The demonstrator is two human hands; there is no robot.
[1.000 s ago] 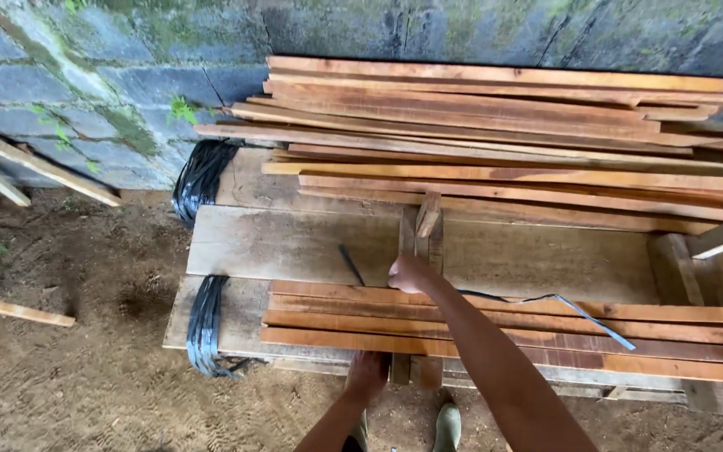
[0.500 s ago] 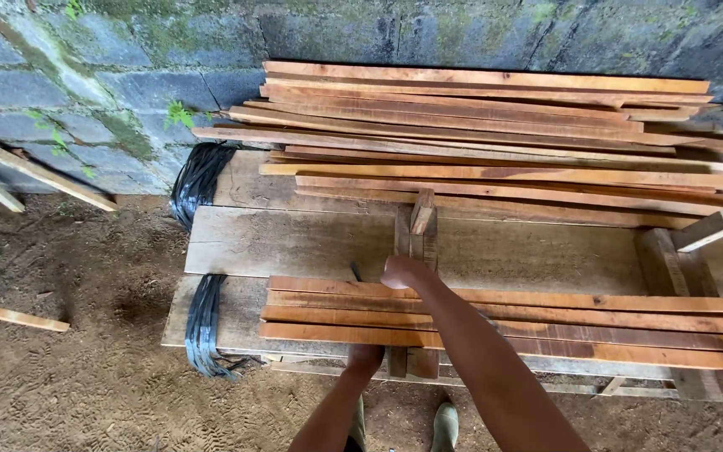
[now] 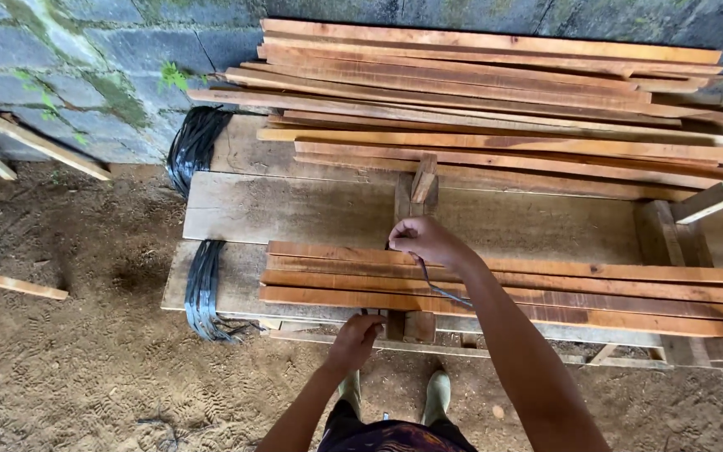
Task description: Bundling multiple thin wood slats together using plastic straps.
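My right hand (image 3: 425,240) is closed on a thin dark strap (image 3: 438,288) that trails down over a near stack of reddish wood slats (image 3: 546,289). The hand sits just in front of an upright wooden block jig (image 3: 418,191) on the wide grey plank bench (image 3: 294,222). My left hand (image 3: 356,337) is lower, at the front edge of the bench under the slats, fingers curled around something small that I cannot make out. A larger pile of long slats (image 3: 495,92) lies at the back against the wall.
Coils of black strapping (image 3: 195,147) hang at the bench's left end, and a second coil of black strapping (image 3: 204,295) hangs below. A mossy block wall (image 3: 85,67) stands behind. Loose sticks (image 3: 10,283) lie on the dirt floor at left. My green boots (image 3: 437,393) show below.
The view has tilted down. My right hand has pulled the strap toward me over the near slats. My left hand has shifted slightly along the bench's front edge.
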